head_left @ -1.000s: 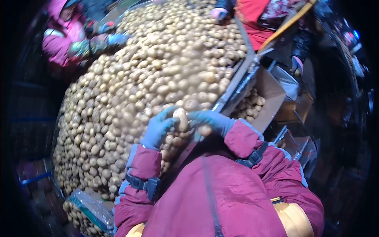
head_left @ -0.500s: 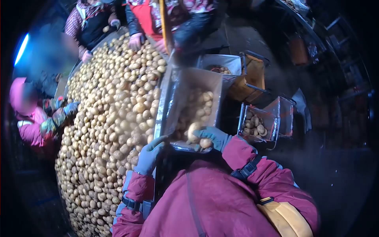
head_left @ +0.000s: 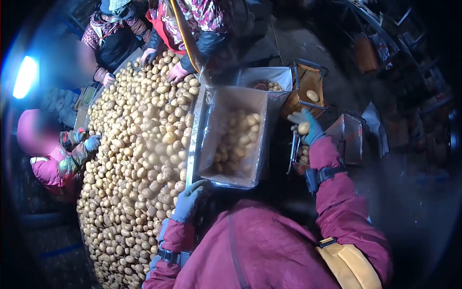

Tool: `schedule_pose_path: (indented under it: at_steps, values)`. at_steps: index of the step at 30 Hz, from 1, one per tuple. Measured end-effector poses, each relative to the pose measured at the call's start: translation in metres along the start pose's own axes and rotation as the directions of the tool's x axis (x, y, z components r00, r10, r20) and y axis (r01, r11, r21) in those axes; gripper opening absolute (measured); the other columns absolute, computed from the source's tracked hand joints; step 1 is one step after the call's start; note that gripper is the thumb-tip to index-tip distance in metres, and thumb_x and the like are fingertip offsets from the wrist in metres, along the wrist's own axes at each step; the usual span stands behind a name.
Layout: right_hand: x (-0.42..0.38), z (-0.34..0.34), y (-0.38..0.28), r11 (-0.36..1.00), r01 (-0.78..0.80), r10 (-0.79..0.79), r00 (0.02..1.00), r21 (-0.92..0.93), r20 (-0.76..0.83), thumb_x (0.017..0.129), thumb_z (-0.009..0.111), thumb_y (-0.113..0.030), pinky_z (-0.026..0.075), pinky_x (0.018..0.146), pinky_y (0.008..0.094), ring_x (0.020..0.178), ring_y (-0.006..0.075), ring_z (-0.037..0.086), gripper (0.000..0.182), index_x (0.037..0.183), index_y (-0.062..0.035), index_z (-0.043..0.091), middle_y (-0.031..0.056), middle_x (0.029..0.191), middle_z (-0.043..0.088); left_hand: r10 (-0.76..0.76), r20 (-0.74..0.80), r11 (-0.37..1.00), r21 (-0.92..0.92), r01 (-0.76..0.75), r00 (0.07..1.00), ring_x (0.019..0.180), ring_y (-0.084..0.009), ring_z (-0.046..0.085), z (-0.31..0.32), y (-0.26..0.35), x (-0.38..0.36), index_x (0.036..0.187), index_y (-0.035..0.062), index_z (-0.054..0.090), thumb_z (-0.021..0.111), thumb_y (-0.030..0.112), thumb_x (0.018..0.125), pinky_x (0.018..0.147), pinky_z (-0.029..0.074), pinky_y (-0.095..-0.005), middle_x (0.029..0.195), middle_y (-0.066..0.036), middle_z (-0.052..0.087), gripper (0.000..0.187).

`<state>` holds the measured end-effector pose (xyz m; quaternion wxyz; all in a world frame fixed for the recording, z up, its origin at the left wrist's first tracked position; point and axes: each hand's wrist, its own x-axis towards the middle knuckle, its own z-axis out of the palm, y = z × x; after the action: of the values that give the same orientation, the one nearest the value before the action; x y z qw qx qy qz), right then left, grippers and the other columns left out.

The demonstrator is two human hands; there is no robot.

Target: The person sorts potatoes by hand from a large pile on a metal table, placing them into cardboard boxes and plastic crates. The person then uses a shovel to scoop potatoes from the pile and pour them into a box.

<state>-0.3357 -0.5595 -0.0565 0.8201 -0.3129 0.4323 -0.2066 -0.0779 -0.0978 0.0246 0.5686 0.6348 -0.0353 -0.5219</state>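
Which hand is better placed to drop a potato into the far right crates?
Right. The right gloved hand holds a pale potato over the crates; the left gloved hand rests at the conveyor edge.

Right hand gripping potato above small box; left hand resting on table edge beside lined box.

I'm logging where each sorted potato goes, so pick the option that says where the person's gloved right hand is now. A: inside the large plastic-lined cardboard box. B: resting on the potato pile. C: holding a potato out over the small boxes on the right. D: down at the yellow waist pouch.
C: the blue-gloved right hand grips a pale round potato above the small lined box, beyond the large cardboard box.
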Motion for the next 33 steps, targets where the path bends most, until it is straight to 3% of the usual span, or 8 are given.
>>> schedule_pose_path:
  at_steps: [4,6,10,18,20,23,28,33]
  values:
    - [-0.018,0.045,0.064,0.987,-0.153,0.158,0.945,-0.042,0.285,0.1,0.056,-0.054,0.059,0.062,0.0375,0.07,0.0262,0.07,0.069,0.144,-0.0019,0.05,0.0184,0.117,0.069,0.001,0.012,1.0,-0.029,-0.001,1.0,0.085,-0.0086,0.065,-0.007,0.001,-0.009,0.133,-0.0021,0.062,0.06,0.011,0.101,0.07,0.051,-0.0198,0.108,-0.006,0.071,0.035]
    - [-0.057,0.111,0.078,0.994,-0.089,0.102,0.969,-0.068,0.226,0.1,0.056,-0.054,0.06,0.064,0.0372,0.073,0.0262,0.071,0.067,0.14,-0.0015,0.055,0.0169,0.112,0.071,0.027,0.008,0.999,-0.038,-0.027,1.0,0.087,-0.0095,0.066,-0.01,-0.002,-0.007,0.133,-0.0024,0.062,0.06,0.012,0.101,0.072,0.052,-0.0206,0.11,-0.006,0.071,0.035]
    - [-0.053,0.17,0.116,0.917,-0.394,0.364,0.776,-0.054,0.515,0.1,0.055,-0.055,0.063,0.071,0.0369,0.084,0.025,0.073,0.066,0.138,0.0002,0.057,0.0166,0.11,0.072,0.086,-0.016,0.994,-0.068,-0.087,0.996,0.093,-0.0116,0.066,-0.016,0.003,-0.013,0.133,-0.0031,0.063,0.061,0.011,0.101,0.08,0.054,-0.023,0.113,-0.006,0.071,0.035]
    - [-0.103,0.307,0.153,0.858,-0.482,0.482,0.639,-0.176,0.6,0.104,0.05,-0.052,0.056,0.099,0.044,0.114,0.0317,0.067,0.065,0.14,0.0019,0.052,0.0182,0.128,0.065,0.209,-0.055,0.969,-0.123,-0.215,0.976,0.101,-0.0114,0.067,-0.046,0.025,-0.03,0.14,0.0053,0.06,0.063,0.016,0.101,0.086,0.054,-0.0262,0.122,-0.005,0.07,0.04]
    - [-0.101,0.322,0.177,0.844,-0.49,0.516,0.633,-0.218,0.577,0.105,0.05,-0.051,0.056,0.099,0.0442,0.115,0.0306,0.067,0.063,0.139,0.0015,0.053,0.0169,0.13,0.064,0.234,-0.098,0.967,-0.079,-0.242,0.967,0.116,-0.0135,0.063,-0.054,0.027,-0.033,0.14,0.0016,0.058,0.066,0.013,0.099,0.097,0.051,-0.0283,0.131,-0.008,0.066,0.043]
    - [-0.101,0.34,0.198,0.806,-0.504,0.551,0.449,-0.31,0.703,0.104,0.053,-0.049,0.055,0.101,0.0456,0.119,0.0272,0.065,0.062,0.144,-0.002,0.049,0.0142,0.134,0.062,0.289,-0.129,0.949,-0.094,-0.301,0.949,0.118,-0.0172,0.063,-0.068,0.019,-0.034,0.143,0.0019,0.056,0.068,0.012,0.097,0.1,0.051,-0.03,0.134,-0.008,0.064,0.049]
    - [-0.112,0.374,0.2,0.717,-0.519,0.673,0.344,-0.465,0.654,0.102,0.056,-0.052,0.053,0.106,0.0429,0.118,0.0278,0.065,0.066,0.147,-0.0048,0.045,0.0164,0.133,0.062,0.215,-0.177,0.945,-0.212,-0.251,0.96,0.114,-0.0181,0.063,-0.101,0.012,-0.041,0.142,0.0017,0.057,0.07,0.011,0.095,0.098,0.052,-0.0304,0.133,-0.012,0.062,0.05]
    - [-0.106,0.383,0.223,0.647,-0.556,0.744,0.311,-0.521,0.591,0.102,0.059,-0.045,0.061,0.095,0.0435,0.111,0.0301,0.069,0.064,0.147,-0.0031,0.043,0.0168,0.131,0.063,0.143,-0.267,0.947,-0.242,-0.21,0.953,0.095,-0.0118,0.067,-0.125,-0.003,-0.039,0.131,0.0027,0.067,0.058,0.012,0.098,0.077,0.054,-0.0225,0.11,-0.008,0.071,0.035]
